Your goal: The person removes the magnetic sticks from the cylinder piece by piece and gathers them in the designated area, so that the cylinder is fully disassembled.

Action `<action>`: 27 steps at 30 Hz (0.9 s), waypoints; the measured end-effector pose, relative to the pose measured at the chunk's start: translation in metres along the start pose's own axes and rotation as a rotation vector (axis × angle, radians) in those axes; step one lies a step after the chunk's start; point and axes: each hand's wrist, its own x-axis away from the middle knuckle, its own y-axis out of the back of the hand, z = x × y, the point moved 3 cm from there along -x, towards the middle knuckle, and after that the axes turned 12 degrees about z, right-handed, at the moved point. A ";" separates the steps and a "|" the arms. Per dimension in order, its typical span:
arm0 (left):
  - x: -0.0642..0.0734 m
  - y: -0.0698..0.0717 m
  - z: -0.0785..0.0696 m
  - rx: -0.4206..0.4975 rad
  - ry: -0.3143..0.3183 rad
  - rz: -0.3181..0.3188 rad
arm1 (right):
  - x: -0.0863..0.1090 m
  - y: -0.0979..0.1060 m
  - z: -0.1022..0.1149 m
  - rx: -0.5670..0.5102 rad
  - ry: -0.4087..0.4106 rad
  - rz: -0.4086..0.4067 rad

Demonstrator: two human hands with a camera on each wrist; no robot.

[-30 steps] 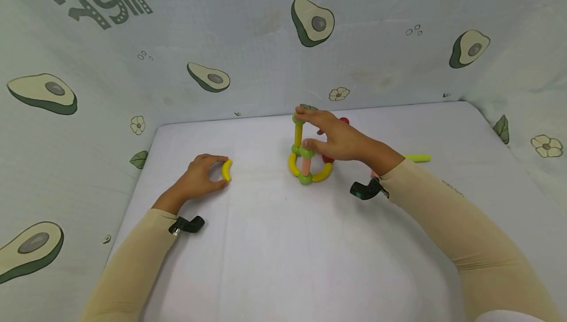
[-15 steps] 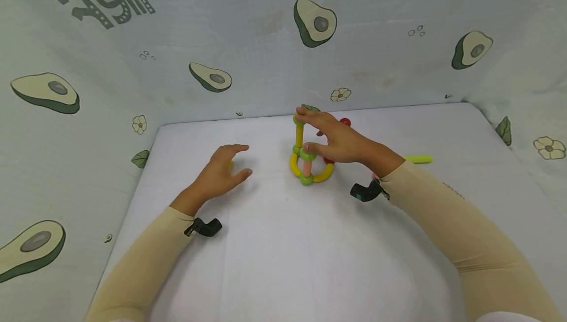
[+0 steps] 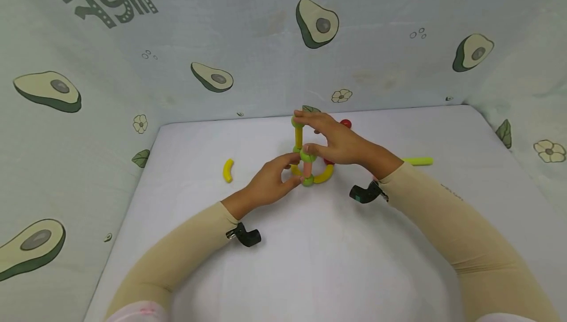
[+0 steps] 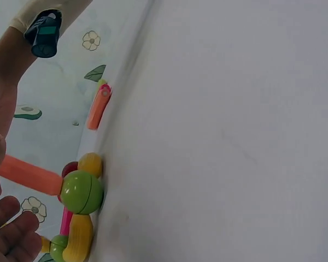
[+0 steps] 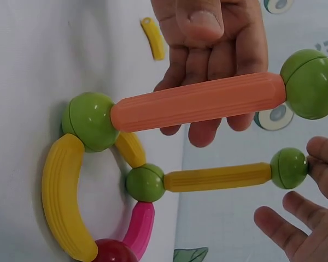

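A toy structure of rods and balls stands on the table, with a ring of curved yellow rods (image 5: pixel 63 196) and a pink one (image 5: pixel 139 232) at its base. An orange rod (image 5: pixel 199 102) and a yellow rod (image 5: pixel 218 177) rise from it, each topped by a green ball (image 5: pixel 311 83). My right hand (image 3: pixel 341 140) lies over the top, index finger touching the far top ball and thumb on the near one. My left hand (image 3: pixel 270 184) is spread beside the orange rod; whether it touches the structure is hard to tell. A loose curved yellow rod (image 3: pixel 228 170) lies to the left.
Past my right wrist lies a light green rod (image 3: pixel 418 161); an orange piece (image 4: pixel 99 106) is also there, partly hidden in the head view. A red ball (image 3: pixel 346 123) shows behind my right hand. A cloth with avocado prints (image 3: pixel 266 41) hangs at the back.
My left hand has let go of the curved yellow rod, leaving it on the table, and moved right to the structure. My right hand has stayed on the top balls.
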 end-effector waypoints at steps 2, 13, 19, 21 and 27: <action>-0.005 -0.005 0.000 0.011 -0.011 -0.010 | -0.001 -0.001 0.000 0.003 0.011 0.003; -0.021 -0.019 -0.001 0.083 0.015 -0.003 | 0.000 -0.002 0.000 -0.017 0.045 -0.017; -0.022 -0.020 -0.002 0.094 0.027 0.001 | 0.007 -0.002 0.002 -0.025 0.056 -0.069; -0.022 -0.020 -0.002 0.095 0.028 0.003 | 0.010 -0.003 0.001 -0.025 0.055 -0.095; -0.023 -0.019 -0.001 0.094 0.039 0.005 | 0.020 -0.004 0.001 -0.064 0.102 -0.209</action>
